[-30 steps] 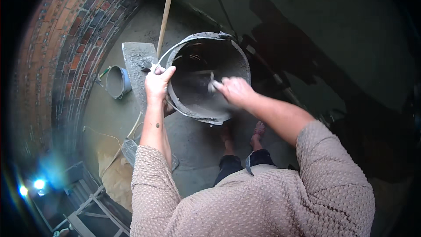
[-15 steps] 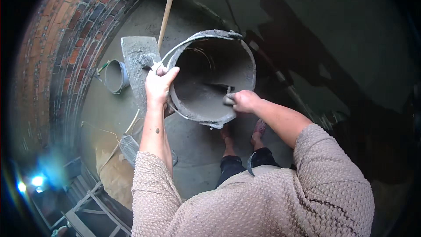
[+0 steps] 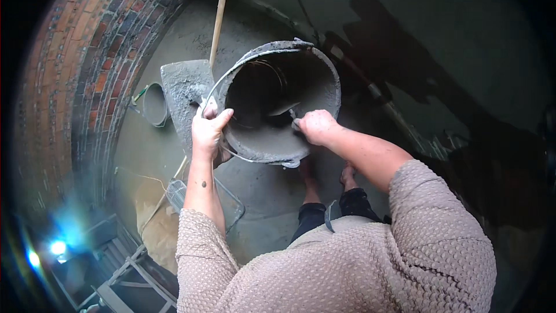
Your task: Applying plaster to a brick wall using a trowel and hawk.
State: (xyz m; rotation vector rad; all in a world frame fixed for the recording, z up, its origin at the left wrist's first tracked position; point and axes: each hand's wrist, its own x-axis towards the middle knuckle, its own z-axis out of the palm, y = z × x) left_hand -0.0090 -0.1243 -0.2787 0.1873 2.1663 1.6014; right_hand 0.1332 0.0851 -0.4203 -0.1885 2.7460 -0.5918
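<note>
A large mortar-crusted bucket (image 3: pixel 263 152) is tilted with its mouth toward me, smeared with grey mortar inside. My left hand (image 3: pixel 209 130) is closed at its left rim, the thumb lying by the edge. The wire handle (image 3: pixel 223 78) loops up past that hand. Against the same hand rests a flat grey board (image 3: pixel 182 84) with mortar on its face; whether the hidden fingers also hold it I cannot tell. Over the bucket's lower right rim, my right hand (image 3: pixel 317 126) is shut on a trowel, whose blade (image 3: pixel 284 109) reaches inside the bucket.
A smaller bucket (image 3: pixel 154 105) stands by the brick wall (image 3: pixel 110 52) on the left. A long wooden pole (image 3: pixel 220 17) rises behind the board. A wire basket-like object (image 3: pixel 175 192) lies below my left hand, with a wooden frame (image 3: pixel 127 272) at the lower left.
My right hand and the trowel have moved up and slightly left inside the bucket, and the blade has turned. My left hand and the board have dropped slightly against the bucket.
</note>
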